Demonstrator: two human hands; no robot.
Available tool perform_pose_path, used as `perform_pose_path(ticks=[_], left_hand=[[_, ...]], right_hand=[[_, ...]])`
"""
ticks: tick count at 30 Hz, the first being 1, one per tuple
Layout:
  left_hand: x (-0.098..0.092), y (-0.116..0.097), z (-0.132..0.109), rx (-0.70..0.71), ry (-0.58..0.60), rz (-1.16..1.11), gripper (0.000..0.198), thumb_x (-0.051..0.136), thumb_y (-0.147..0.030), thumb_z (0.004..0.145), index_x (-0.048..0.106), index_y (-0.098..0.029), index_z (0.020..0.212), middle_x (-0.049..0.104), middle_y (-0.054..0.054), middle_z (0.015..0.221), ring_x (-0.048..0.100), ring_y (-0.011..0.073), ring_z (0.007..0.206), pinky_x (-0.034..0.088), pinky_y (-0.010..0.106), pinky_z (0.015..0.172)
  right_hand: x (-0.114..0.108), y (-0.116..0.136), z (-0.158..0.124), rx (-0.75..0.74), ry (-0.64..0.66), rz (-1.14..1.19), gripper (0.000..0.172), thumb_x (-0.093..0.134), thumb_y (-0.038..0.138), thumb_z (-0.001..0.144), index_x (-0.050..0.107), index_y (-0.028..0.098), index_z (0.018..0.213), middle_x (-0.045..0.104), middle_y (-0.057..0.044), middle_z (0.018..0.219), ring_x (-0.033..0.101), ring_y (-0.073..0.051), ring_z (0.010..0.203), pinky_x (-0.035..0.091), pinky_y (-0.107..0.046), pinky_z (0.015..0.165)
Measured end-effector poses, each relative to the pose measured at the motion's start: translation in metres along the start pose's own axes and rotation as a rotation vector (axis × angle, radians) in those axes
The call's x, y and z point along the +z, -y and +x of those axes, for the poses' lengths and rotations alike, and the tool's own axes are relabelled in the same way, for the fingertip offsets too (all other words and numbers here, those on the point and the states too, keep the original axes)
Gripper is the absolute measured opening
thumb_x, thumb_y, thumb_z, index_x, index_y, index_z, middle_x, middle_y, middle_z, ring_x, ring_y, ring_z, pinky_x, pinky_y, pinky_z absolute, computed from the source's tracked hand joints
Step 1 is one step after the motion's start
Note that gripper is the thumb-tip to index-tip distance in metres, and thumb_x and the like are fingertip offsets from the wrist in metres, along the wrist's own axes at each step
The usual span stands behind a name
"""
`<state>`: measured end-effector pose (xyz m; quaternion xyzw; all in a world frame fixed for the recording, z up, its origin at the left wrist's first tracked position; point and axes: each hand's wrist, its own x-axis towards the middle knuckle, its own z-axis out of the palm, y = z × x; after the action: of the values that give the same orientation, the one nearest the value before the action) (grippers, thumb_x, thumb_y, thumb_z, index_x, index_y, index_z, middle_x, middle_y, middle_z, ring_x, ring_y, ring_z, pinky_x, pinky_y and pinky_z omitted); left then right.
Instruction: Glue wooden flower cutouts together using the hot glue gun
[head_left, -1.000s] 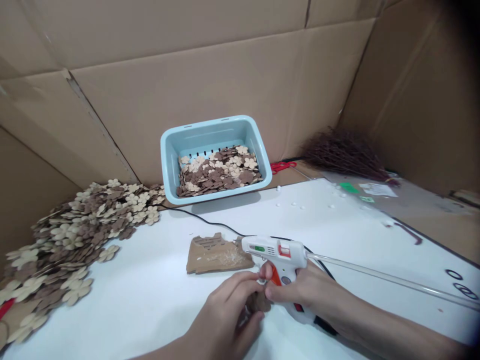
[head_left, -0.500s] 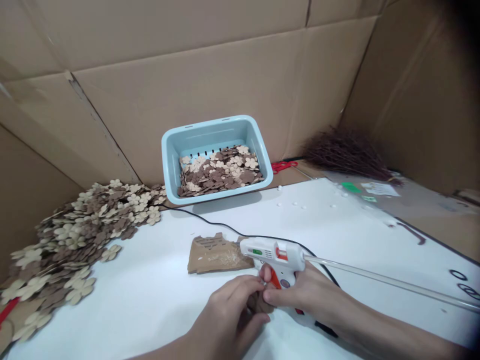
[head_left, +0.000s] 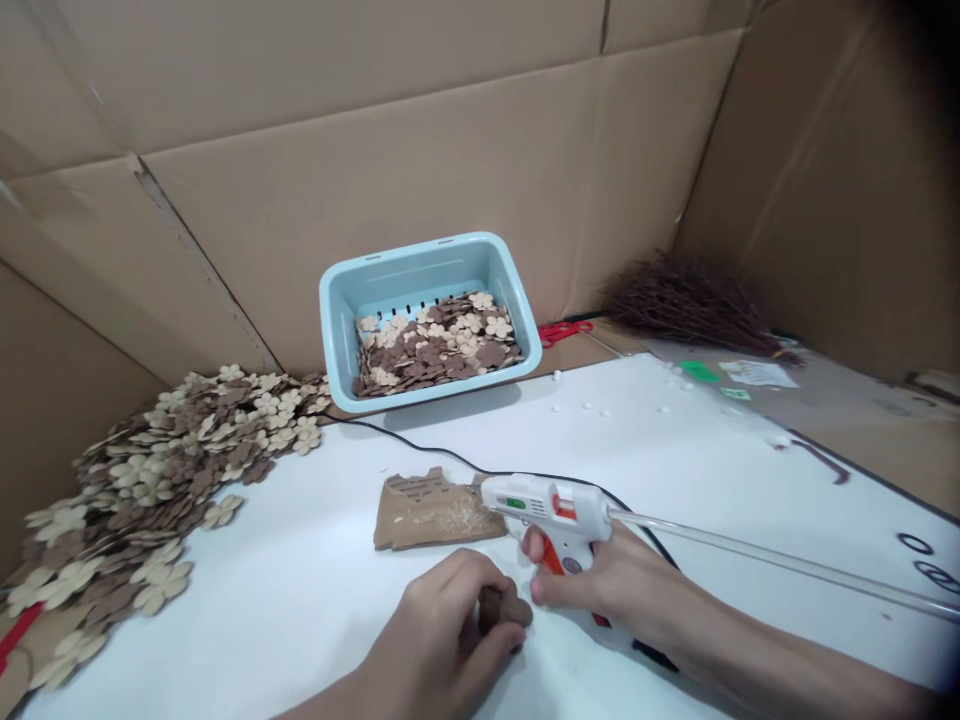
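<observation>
Between the thumb and fingers of my left hand [head_left: 442, 625] is a brown felt flower [head_left: 512, 606], partly hidden by the fingers. My right hand [head_left: 592, 575] is wrapped round the grip of a white hot glue gun [head_left: 551, 500], with a finger by its orange trigger. A clear glue stick [head_left: 750, 553] sticks out of the gun's back end toward the right. The gun's nozzle lies over a torn piece of cardboard [head_left: 427, 520] smeared with glue. A small gap separates the flower from my right thumb.
A light blue basket [head_left: 431, 392] of brown and cream flowers stands at the back. Loose flowers are heaped [head_left: 187, 440] on the left. The gun's black cord [head_left: 420, 445] crosses the white board. Red-handled scissors [head_left: 566, 330] and dark twigs [head_left: 697, 305] lie at back right.
My left hand has drawn slightly left and away from my right hand, taking the brown flower with it. The glue gun has hardly moved.
</observation>
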<state>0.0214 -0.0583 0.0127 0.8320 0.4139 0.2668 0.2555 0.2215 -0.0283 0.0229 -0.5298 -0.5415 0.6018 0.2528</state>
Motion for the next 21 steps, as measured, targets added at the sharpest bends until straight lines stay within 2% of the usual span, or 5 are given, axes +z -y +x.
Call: perform_pose_path(ticks=[4,11,16,21], left_hand=[[0.004,0.003,-0.002,0.021,-0.023,-0.003,0.012,0.061,-0.015,0.078,0.053,-0.018,0.088,0.061,0.005,0.080,0.055,0.0134,0.066,0.045,0.022,0.059],[0.010,0.001,-0.001,0.035,-0.061,-0.010,0.015,0.065,-0.019,0.079,0.050,-0.018,0.079,0.062,0.004,0.076,0.054,0.0128,0.063,0.045,0.021,0.056],[0.013,0.002,0.000,0.075,-0.096,0.064,0.015,0.065,-0.022,0.080,0.051,-0.017,0.076,0.059,0.004,0.072,0.053,0.0128,0.059,0.045,0.022,0.053],[0.011,0.002,-0.002,0.150,-0.076,0.108,0.007,0.060,-0.022,0.083,0.056,-0.017,0.081,0.059,0.006,0.076,0.057,0.0154,0.065,0.050,0.025,0.060]], right_hand=[[-0.001,0.005,-0.003,0.010,0.010,-0.012,0.018,0.064,0.019,0.061,0.054,0.021,0.076,0.048,0.008,0.057,0.039,-0.009,0.050,0.030,-0.021,0.047],[0.000,0.011,-0.006,-0.006,0.046,-0.043,0.015,0.063,0.016,0.061,0.055,0.021,0.072,0.050,0.007,0.059,0.040,-0.009,0.052,0.030,-0.020,0.047],[0.002,0.010,-0.005,-0.009,0.023,-0.083,0.014,0.063,0.018,0.062,0.054,0.021,0.072,0.051,0.007,0.059,0.041,-0.009,0.052,0.031,-0.021,0.048],[0.002,0.002,-0.002,-0.026,0.030,-0.002,0.011,0.062,0.018,0.063,0.055,0.021,0.071,0.058,0.004,0.064,0.051,-0.013,0.059,0.038,-0.023,0.055]])
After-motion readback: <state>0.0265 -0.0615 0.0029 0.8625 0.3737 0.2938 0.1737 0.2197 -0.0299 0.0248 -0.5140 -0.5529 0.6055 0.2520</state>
